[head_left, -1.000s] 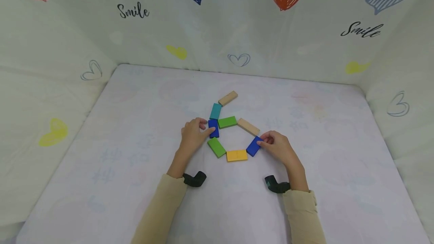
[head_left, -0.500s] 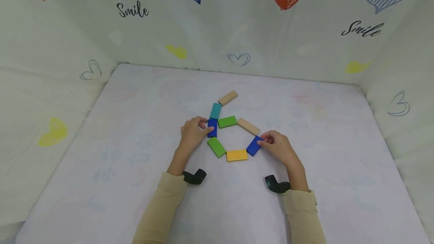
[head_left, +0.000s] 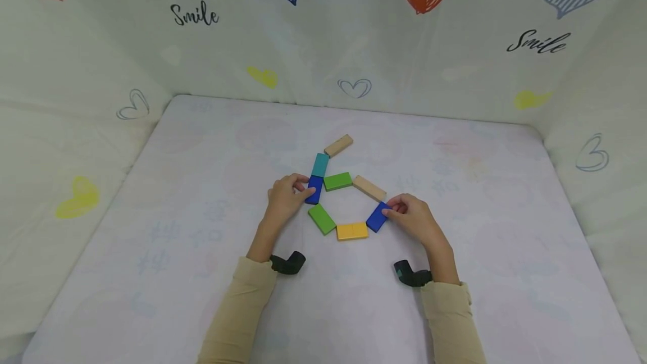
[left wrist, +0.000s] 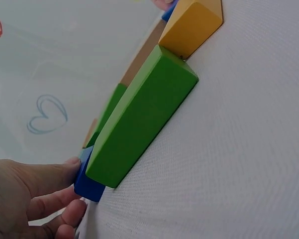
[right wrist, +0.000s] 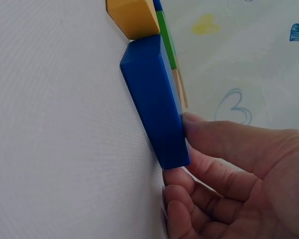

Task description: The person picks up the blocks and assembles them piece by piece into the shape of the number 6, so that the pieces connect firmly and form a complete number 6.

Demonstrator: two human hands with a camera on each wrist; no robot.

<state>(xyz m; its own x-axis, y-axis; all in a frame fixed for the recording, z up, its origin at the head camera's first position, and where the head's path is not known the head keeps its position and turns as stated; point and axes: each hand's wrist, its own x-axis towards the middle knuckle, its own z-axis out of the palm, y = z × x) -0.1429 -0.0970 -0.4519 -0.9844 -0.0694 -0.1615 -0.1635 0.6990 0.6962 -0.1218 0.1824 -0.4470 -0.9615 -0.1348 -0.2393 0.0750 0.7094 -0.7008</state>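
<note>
Wooden blocks lie in a ring on the white-covered table. My left hand (head_left: pixel 285 198) pinches the left blue block (head_left: pixel 317 182) by its outer side, thumb on top. Its far end meets a teal block (head_left: pixel 320 165), and its near end is by the lower green block (head_left: pixel 322 219). On the other side, my right hand (head_left: pixel 413 219) grips the right blue block (head_left: pixel 376 218) between thumb and fingers. A yellow block (head_left: pixel 352 232) joins this block to the lower green one. Another green block (head_left: pixel 337 182) and a tan block (head_left: pixel 369 188) form the ring's far side.
A second tan block (head_left: pixel 338 145) angles away from the teal block's far end. White cloth walls (head_left: pixel 323 44) with printed hearts rise behind the table and at both sides. Black wrist cameras (head_left: pixel 289 263) sit on both wrists, over the tabletop (head_left: pixel 455 184).
My left hand has turned the left blue block slightly, its near end swinging left so that it lines up more with the teal block. My right hand and the other blocks have stayed put.
</note>
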